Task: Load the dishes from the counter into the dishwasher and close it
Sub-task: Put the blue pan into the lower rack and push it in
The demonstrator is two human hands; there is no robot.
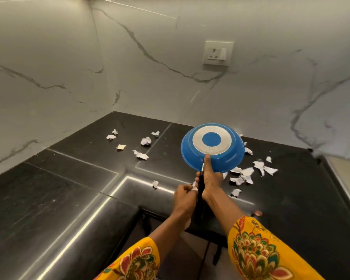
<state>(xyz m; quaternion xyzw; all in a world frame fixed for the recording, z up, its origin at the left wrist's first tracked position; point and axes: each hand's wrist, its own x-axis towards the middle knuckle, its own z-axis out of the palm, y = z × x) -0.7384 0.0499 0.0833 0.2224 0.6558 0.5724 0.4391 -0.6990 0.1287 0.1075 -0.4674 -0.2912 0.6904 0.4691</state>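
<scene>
White marble walls meet over a black corner desk (73, 199) strewn with torn paper scraps (249, 174). Above it a blue frying pan (212, 147) is held up, underside facing us. The right hand (209, 178) wraps the black handle (200, 190), thumb braced on the pan's base; the left hand (184, 197) is curled beside the handle, seemingly pinching something pale. Rigid, head-heavy, probably smooth-coated: grip the handle near the bowl.

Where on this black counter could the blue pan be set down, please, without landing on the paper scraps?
The black stone counter is bare along its left run, beside the left marble wall. The far right edge looks bare too. Crowded: torn white paper scraps under and right of the blue frying pan, and more near the corner.
</scene>
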